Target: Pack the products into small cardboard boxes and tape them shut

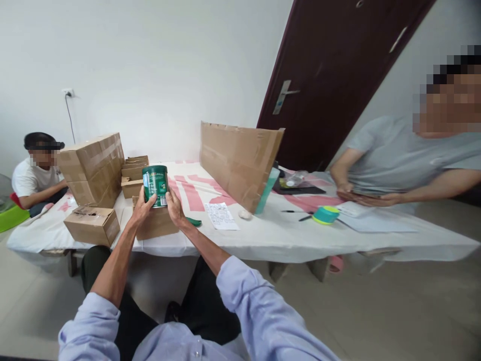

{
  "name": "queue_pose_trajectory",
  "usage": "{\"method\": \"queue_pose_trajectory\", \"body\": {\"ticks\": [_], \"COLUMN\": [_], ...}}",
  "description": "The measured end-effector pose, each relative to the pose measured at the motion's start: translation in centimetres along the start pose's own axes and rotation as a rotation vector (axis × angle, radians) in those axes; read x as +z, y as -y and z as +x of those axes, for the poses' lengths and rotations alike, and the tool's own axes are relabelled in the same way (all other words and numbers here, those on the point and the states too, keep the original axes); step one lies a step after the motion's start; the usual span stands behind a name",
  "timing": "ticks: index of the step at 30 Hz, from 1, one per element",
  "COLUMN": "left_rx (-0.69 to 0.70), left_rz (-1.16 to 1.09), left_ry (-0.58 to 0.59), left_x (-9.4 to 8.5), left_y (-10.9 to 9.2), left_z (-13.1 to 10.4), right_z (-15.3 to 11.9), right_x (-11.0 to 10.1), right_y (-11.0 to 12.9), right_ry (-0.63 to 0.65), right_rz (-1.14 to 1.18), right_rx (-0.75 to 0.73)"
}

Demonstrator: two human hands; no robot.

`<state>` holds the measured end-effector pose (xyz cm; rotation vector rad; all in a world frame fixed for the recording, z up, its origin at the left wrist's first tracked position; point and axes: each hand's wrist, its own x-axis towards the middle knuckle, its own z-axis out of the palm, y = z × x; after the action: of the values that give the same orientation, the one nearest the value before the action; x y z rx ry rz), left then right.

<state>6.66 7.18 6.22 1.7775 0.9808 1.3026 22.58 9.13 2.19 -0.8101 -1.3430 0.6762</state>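
Observation:
Between my two hands is a green canister with a printed label and a dark green lid, held upright. My left hand grips its left side low down, the thumb lying across the front. On the opposite side, my right hand presses against the canister's lower right. Just below and behind my hands stands a cardboard box at the table's near edge; its top is partly hidden by the canister and hands. A dark green object, its kind unclear, lies beside my right wrist.
A closed carton sits at the near left, before a large taped carton. A tall cardboard panel stands mid-table. Right of it lie a printed sheet and a teal-and-yellow tape roll. People sit at both ends.

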Motion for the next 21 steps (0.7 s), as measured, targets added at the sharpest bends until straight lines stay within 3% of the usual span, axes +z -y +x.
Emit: {"method": "queue_pose_trajectory", "body": {"ticks": [6,10,15,18,21], "left_rx": [0.084,0.109,0.079,0.01,-0.046], "left_rz": [-0.081,-0.049,0.005,0.04,0.066], "left_ry": [-0.013,-0.129,-0.424,-0.496,-0.5], "left_x": [-1.6,-4.1,-7.8,-9.2,-9.4], "left_y": [-4.1,-5.0,-3.4,-1.2,1.7], "left_z": [2.9,4.3,5.8,7.1,8.0], "right_z": [3.0,3.9,1.5,-0.2,-1.6], "right_x": [-1.4,-4.3,-7.6,-8.3,-8.6], "right_y": [3.7,3.4,0.2,-0.9,-1.0], "right_ry": [0.097,0.29,0.689,0.752,0.745], "right_rz": [-0.103,-0.342,-0.805,-0.892,-0.887], "right_rx": [-0.219,-0.288,-0.146,-0.21,-0.295]}}
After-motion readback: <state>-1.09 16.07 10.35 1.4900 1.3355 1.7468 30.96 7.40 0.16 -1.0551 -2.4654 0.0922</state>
